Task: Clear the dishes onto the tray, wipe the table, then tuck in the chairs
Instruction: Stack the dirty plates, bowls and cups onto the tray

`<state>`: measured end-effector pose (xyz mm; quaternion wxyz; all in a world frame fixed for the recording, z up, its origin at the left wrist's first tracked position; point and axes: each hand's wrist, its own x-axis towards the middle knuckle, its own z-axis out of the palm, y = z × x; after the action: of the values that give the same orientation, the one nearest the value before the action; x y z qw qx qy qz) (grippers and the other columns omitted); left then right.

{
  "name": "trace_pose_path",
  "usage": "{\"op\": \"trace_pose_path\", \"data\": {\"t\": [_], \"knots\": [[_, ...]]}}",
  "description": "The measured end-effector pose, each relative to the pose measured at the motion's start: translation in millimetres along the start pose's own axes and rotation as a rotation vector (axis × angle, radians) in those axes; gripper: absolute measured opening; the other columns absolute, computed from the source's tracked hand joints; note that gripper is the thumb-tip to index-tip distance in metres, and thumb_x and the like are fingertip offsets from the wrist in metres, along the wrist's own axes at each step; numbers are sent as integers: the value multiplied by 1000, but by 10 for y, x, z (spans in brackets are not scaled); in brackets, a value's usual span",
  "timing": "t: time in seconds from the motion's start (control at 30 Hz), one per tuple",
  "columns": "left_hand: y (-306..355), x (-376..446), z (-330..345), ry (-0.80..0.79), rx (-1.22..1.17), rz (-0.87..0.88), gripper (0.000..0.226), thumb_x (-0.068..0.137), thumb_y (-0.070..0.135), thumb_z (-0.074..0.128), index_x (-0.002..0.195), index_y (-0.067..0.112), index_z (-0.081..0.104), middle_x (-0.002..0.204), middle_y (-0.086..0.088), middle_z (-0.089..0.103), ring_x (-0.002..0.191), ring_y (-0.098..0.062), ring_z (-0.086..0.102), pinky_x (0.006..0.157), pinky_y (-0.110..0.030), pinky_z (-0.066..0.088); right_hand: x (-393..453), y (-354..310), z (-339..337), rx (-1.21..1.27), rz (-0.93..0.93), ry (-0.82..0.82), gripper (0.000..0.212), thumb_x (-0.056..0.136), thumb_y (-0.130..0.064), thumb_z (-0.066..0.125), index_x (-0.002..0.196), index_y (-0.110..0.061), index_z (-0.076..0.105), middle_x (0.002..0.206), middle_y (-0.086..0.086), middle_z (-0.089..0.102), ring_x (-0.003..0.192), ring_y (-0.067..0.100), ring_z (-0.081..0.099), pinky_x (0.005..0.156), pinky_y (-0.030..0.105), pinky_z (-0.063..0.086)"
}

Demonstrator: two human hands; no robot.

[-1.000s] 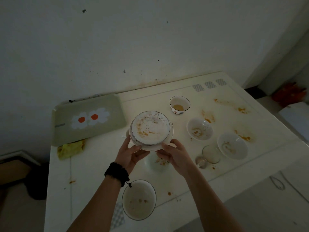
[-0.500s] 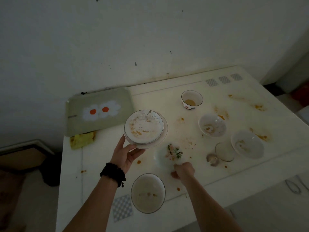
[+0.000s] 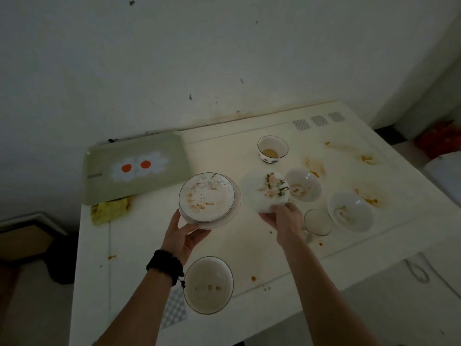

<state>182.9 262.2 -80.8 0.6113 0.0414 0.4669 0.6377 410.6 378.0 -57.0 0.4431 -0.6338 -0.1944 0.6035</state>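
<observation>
Dim, underexposed scene – brightest patch on table (image 3: 249,236) centre around stacked plates (image 3: 208,198). Wall and floor corners fall into near-black vignette. Small plate (image 3: 268,191) in right hand (image 3: 284,218) motion-blurred, edges smeared. Wide-angle distortion – table edges bow and splay outward. Overall soft, grainy; no glare, shadows faint.

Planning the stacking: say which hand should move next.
Right. The right hand holds the floral plate lifted beside the plate stack, which the left hand supports from below.
</observation>
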Motion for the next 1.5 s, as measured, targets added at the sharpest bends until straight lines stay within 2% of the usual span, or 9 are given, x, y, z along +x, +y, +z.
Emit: {"op": "trace_pose_path", "data": {"t": [0.17,0.27,0.4,0.6,0.93,1.2,1.27,1.4,1.5], "knots": [[-45,-52,248,-11,-28,11,64,85,-15,52,136,24,50,131,-20,57,98,-37,69,73,-39,61,-164,-508,-30,-17,-102,13,25,86,7,59,109,-1,63,108,21,67,76,29,73,59,32,61],[-11,-56,339,-30,-33,11,67,85,-14,53,138,26,48,131,-20,58,102,-40,67,75,-42,60,-207,-548,-107,42,-114,25,28,84,8,60,110,-2,64,111,21,67,82,31,73,66,36,62],[28,-75,396,-31,7,7,71,85,-15,54,142,26,43,131,-20,57,102,-41,67,72,-42,61,-262,-527,-183,143,-125,56,30,84,9,61,113,0,65,113,23,67,93,38,71,64,36,62],[-79,-148,562,-60,52,-22,68,86,-15,53,140,26,46,129,-20,58,103,-41,66,73,-44,60,-524,-570,-14,107,-117,-103,23,85,9,59,106,3,66,105,23,69,88,36,73,68,39,62],[-202,-187,812,-140,74,-25,74,82,-15,57,140,29,45,130,-23,57,105,-44,65,78,-44,59,-696,-418,94,-270,-65,-139,12,83,5,64,89,-4,68,106,23,68,79,35,75,58,35,62],[-231,-191,940,-120,63,-32,72,81,-14,61,138,28,47,127,-27,58,102,-44,66,75,-41,59,-621,-493,29,-387,-135,-110,23,82,7,65,81,-15,60,105,19,67,85,35,73,58,42,63],[-239,-178,975,-119,74,-30,71,82,-14,60,138,27,46,127,-27,59,102,-45,66,74,-41,59,-557,-525,1,-465,-182,-95,23,80,4,66,82,-18,60,103,18,68,81,32,74,58,43,63],[-301,-101,1063,-102,68,-30,72,82,-15,59,140,26,45,130,-26,56,104,-46,65,74,-42,59,-416,-671,-69,-700,-288,-122,26,82,-2,67,102,-13,57,95,19,69,63,27,73,41,26,54],[-369,3,1187,-80,55,-17,71,83,-15,56,140,26,45,129,-24,57,105,-46,64,77,-45,60,-202,-780,-123,-843,-328,-188,26,86,-4,65,105,-12,49,96,19,67,56,22,70,41,26,54]]}}
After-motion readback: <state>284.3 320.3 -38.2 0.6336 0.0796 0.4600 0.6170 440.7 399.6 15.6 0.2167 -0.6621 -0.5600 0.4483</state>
